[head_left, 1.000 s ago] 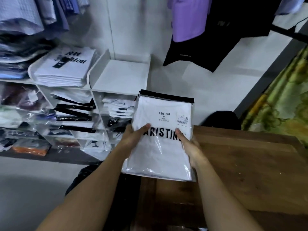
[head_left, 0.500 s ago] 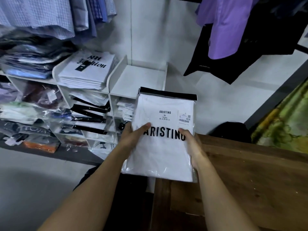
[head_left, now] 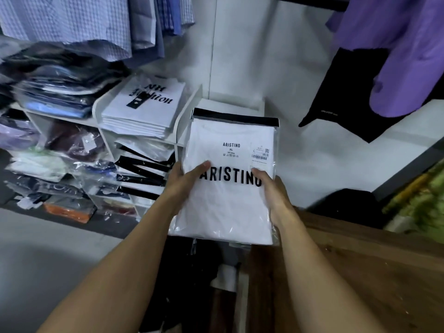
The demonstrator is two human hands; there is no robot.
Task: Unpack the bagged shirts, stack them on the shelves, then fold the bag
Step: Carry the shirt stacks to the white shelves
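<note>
The left hand (head_left: 185, 186) and right hand (head_left: 271, 191) grip the bagged shirt (head_left: 228, 207) between them by its sides.

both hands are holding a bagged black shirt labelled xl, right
Not quite. The shirt is white, not black. The head view shows the left hand and right hand both holding it in its bag, and the label reads XL.

A dark wooden counter (head_left: 360, 272) fills the lower right. Behind it rises a white wall (head_left: 240, 44), with white shelves (head_left: 186, 114) and grey floor (head_left: 48, 248) to the counter's left.
</note>
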